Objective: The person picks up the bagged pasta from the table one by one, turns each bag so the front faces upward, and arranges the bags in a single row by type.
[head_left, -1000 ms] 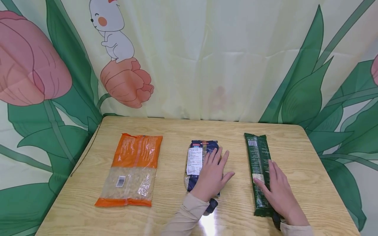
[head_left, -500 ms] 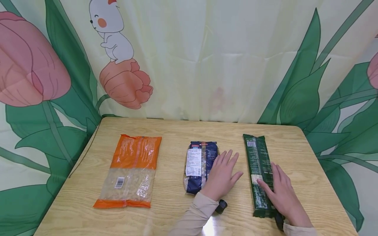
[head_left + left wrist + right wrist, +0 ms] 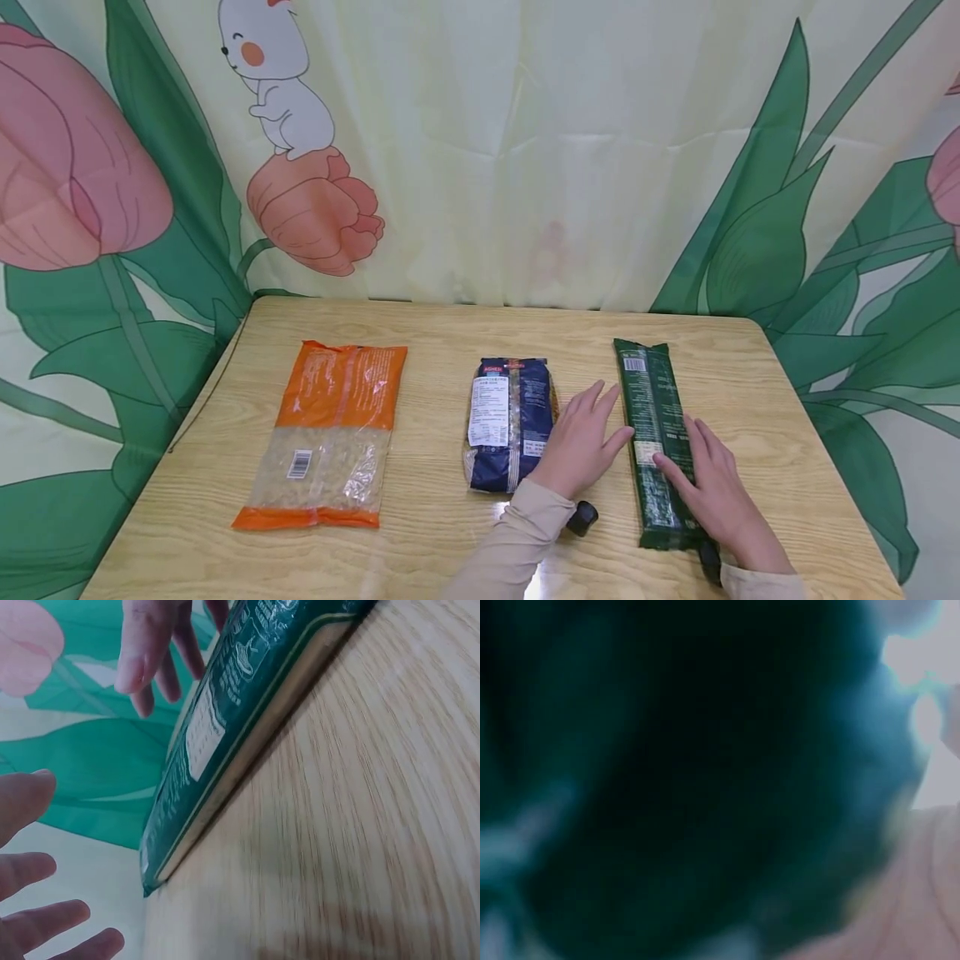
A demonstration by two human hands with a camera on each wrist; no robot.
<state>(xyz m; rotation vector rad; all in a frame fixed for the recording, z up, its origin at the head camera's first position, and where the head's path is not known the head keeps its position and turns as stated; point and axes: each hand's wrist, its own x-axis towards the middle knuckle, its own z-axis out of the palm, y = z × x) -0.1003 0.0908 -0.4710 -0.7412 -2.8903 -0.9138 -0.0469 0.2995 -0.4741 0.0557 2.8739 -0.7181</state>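
My left hand (image 3: 579, 443) hovers between a navy food bag (image 3: 534, 408) and a long green packet (image 3: 651, 417), fingers spread. Its fingertips are near the packet's left edge; whether they touch it, I cannot tell. In the left wrist view its extended fingers (image 3: 49, 919) are apart from the packet (image 3: 217, 727). My right hand (image 3: 722, 498) lies over the packet's lower right side, thumb across the top and fingers fairly straight. Dark green blur (image 3: 705, 765) fills most of the right wrist view, beside part of the palm (image 3: 907, 900).
A flat orange-and-clear bag (image 3: 337, 433) of pale contents lies at the left of the wooden table (image 3: 427, 542). A curtain (image 3: 465, 167) printed with flowers and a white animal hangs behind. A black wrist device (image 3: 582, 518) sits under the left wrist.
My left hand has moved right, off the navy bag and toward the green packet. The right hand has stayed over the packet. The whole view has shifted slightly.
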